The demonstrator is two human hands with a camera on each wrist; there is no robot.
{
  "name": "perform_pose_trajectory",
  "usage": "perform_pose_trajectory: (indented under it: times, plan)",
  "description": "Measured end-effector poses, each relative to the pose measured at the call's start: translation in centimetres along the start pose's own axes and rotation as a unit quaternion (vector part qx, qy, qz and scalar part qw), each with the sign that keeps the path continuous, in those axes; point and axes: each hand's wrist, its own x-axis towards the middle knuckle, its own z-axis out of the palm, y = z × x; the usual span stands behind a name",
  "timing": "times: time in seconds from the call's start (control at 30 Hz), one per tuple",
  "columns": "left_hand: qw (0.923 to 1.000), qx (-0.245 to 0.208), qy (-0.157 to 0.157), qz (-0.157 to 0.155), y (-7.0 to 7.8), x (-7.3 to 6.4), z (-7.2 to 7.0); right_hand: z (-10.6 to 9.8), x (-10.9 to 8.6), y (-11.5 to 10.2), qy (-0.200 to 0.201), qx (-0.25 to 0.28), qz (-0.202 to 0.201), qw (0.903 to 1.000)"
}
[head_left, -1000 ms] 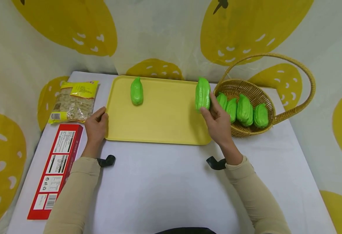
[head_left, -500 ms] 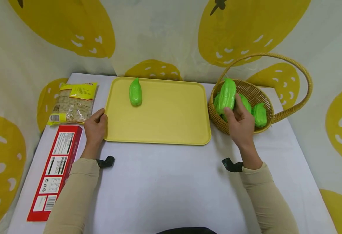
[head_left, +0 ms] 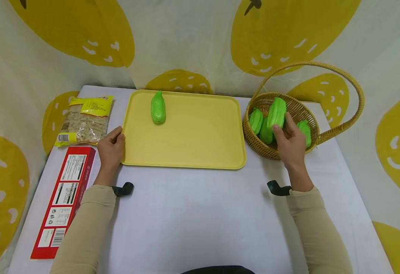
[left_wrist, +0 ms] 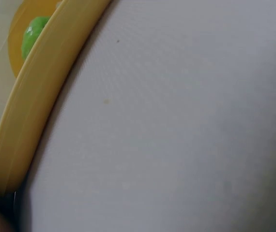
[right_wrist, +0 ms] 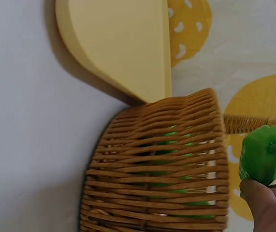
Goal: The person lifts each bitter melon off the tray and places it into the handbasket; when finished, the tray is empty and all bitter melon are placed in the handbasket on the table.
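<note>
Above the wicker basket (head_left: 259, 147), my right hand (head_left: 293, 144) pinches a glossy green ridged gourd (head_left: 276, 111) between thumb and fingers. The right wrist view shows the end of this gourd (right_wrist: 264, 153) higher than the basket's rim (right_wrist: 218, 145). Several similar gourds (head_left: 256, 121) lie inside the basket, partly hidden by the hand. At the left edge of the yellow tray (head_left: 186, 142), my left hand (head_left: 111, 151) grips the rim. A single smooth-looking green gourd (head_left: 158, 108) lies at the tray's upper left.
The basket's tall arched handle (head_left: 355, 89) leans out to the right. Left of the tray lie a yellow-and-clear food bag (head_left: 87, 120) and a long red box (head_left: 64, 201). A white cloth (head_left: 193, 213) covers the table, with a patterned curtain (head_left: 186, 42) behind.
My right hand has carried the gourd rightward from over the tray's right end to above the basket. The left hand stays at the tray's edge.
</note>
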Motion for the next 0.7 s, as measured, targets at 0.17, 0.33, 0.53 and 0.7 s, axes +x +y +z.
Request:
perform_pose_trajectory:
  times: [0.17, 0.33, 0.53, 0.7]
  plan:
    - [0.9999, 0.001, 0.008, 0.013, -0.1, 0.1, 0.1, 0.1, 0.7, 0.8, -0.025, -0.038, 0.024, 0.9987]
    - [0.9996, 0.003, 0.017, 0.023, 0.1, 0.2, 0.2, 0.2, 1.2, 1.2, -0.050, -0.080, 0.033, 0.9950]
    - [0.9997, 0.012, 0.012, 0.020, 0.1, 0.1, 0.1, 0.5, 1.7, 1.3, -0.082, -0.131, 0.054, 0.9865]
    - [0.9998, 0.010, 0.009, 0.013, 0.0, 0.1, 0.0, 0.5, 1.9, 1.4, -0.104, -0.150, 0.063, 0.9812]
